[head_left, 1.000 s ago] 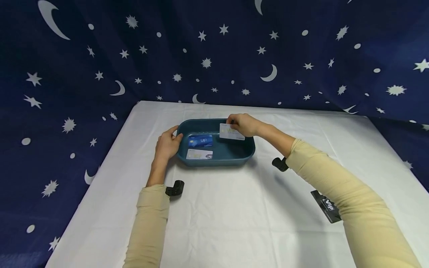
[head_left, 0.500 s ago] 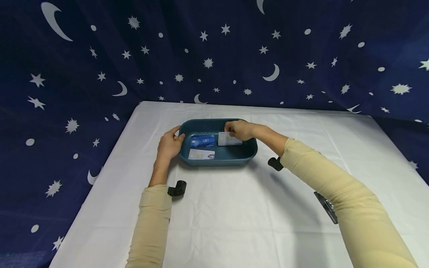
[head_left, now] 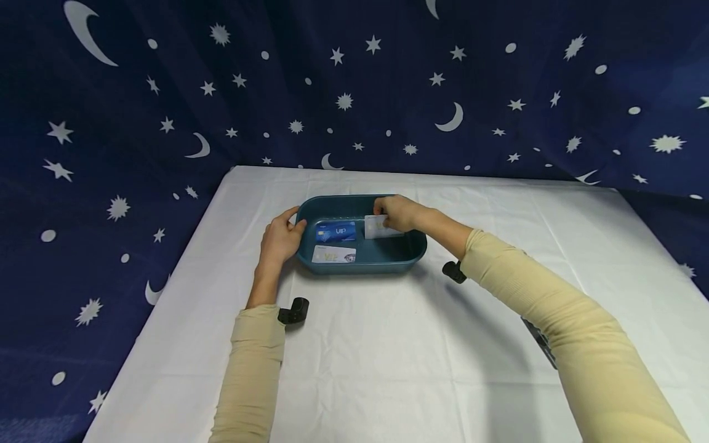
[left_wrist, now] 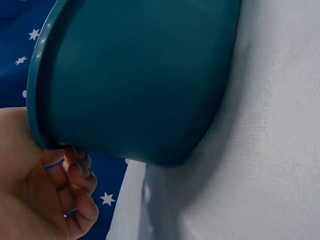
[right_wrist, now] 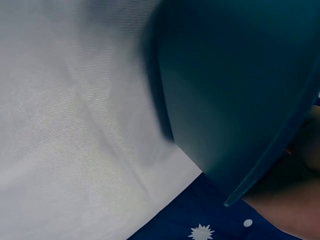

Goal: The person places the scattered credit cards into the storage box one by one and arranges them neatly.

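A teal plastic basin (head_left: pixel 362 269) stands on the white-covered table. My left hand (head_left: pixel 279 239) grips its left end, thumb over the rim; the left wrist view shows curled fingers (left_wrist: pixel 82 177) below that rim. Inside the basin, a blue VIP card (head_left: pixel 335 232) lies at left, with a white VIP card (head_left: pixel 334 254) in front of it. My right hand (head_left: pixel 401 213) reaches over the back right rim and pinches another white card (head_left: pixel 375 227), low inside, right of the blue one. In the right wrist view the basin wall (right_wrist: pixel 235 85) hides most of that hand.
A dark card (head_left: pixel 537 339) on the table at right is partly covered by my right sleeve (head_left: pixel 559 314). Black wrist-camera mounts (head_left: pixel 295 311) stick out from both wrists. A dark blue curtain (head_left: pixel 388 86) with moons and stars hangs behind the table.
My right hand has lowered the white card into the basin, then shifted it slightly right. The right forearm now covers more of the dark card. My left hand keeps its place on the rim.
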`<state>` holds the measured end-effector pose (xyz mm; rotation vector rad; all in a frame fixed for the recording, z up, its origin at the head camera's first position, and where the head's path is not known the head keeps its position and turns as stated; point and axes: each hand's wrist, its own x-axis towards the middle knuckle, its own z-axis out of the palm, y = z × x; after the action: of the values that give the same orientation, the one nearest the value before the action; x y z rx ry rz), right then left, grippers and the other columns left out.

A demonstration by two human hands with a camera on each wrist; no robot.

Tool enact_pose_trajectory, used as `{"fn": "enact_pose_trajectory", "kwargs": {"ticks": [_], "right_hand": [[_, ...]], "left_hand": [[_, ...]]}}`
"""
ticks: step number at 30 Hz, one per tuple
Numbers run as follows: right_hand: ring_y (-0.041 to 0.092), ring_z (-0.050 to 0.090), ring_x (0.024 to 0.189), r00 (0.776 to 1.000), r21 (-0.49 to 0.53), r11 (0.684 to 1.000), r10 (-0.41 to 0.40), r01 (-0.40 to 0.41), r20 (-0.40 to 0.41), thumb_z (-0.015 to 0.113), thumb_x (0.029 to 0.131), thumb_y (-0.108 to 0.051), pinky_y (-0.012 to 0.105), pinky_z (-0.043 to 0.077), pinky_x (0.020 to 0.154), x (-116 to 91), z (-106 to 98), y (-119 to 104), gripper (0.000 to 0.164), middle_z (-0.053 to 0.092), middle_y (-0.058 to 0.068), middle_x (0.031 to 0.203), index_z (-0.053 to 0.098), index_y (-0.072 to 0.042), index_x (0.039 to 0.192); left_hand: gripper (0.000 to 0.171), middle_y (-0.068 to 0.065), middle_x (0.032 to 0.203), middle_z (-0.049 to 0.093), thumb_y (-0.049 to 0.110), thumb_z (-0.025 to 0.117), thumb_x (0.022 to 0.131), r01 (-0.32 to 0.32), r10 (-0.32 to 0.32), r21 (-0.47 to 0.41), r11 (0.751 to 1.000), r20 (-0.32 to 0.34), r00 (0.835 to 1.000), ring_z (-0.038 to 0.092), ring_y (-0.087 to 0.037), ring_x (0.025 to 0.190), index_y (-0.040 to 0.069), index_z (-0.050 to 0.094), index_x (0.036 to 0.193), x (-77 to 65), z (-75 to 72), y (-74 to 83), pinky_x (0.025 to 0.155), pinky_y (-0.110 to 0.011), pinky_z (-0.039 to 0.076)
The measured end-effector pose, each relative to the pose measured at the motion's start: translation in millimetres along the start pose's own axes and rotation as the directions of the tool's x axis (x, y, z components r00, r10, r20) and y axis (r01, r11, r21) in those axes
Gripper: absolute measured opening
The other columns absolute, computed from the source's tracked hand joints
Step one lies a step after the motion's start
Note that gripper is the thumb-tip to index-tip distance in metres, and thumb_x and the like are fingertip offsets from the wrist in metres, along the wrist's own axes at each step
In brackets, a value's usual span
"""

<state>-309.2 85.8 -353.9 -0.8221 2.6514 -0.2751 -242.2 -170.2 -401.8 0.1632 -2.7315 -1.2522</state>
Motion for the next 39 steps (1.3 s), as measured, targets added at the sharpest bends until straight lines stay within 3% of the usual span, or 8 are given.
{"fn": "enact_pose_trajectory", "kwargs": {"ticks": [11, 29, 39], "right_hand": [[0.028, 0.056, 0.091, 0.995, -0.077, 0.997, 0.001, -0.009, -0.103, 0.073, 0.085, -0.003, 0.042, 0.045, 0.084, 0, 7, 3, 0.033, 0.062, 0.018, 0.106, 0.058, 0.001, 0.114], [0.037, 0.057, 0.105, 0.977, -0.21, 0.977, -0.02, -0.025, -0.211, 0.078, 0.082, -0.009, 0.049, 0.044, 0.091, 1, 22, 5, 0.044, 0.057, 0.021, 0.117, 0.054, -0.003, 0.118], [0.038, 0.047, 0.12, 0.961, -0.288, 0.957, -0.064, -0.017, -0.269, 0.079, 0.083, -0.018, 0.052, 0.04, 0.096, -1, 30, 4, 0.055, 0.052, 0.019, 0.125, 0.053, -0.006, 0.13]], "left_hand": [[0.045, -0.007, 0.073, 0.055, 0.021, 0.055, 0.099, -0.006, 0.006, 0.013, 1.0, 0.003, 1.0, 0.05, -0.023, 0.066, 0.005, 0.05, 0.14, 0.8, 0.3, -0.9, 0.064, -0.034, 0.038], [0.044, -0.006, 0.07, 0.051, 0.02, 0.056, 0.099, -0.008, 0.008, -0.003, 1.0, 0.003, 1.0, 0.049, -0.023, 0.065, 0.004, 0.051, 0.139, 0.0, 0.2, 0.4, 0.063, -0.034, 0.037], [0.044, -0.006, 0.072, 0.052, 0.02, 0.055, 0.099, -0.003, 0.003, 0.004, 1.0, 0.005, 1.0, 0.05, -0.023, 0.066, 0.005, 0.051, 0.14, 0.7, 0.2, 0.0, 0.064, -0.034, 0.037]]}}
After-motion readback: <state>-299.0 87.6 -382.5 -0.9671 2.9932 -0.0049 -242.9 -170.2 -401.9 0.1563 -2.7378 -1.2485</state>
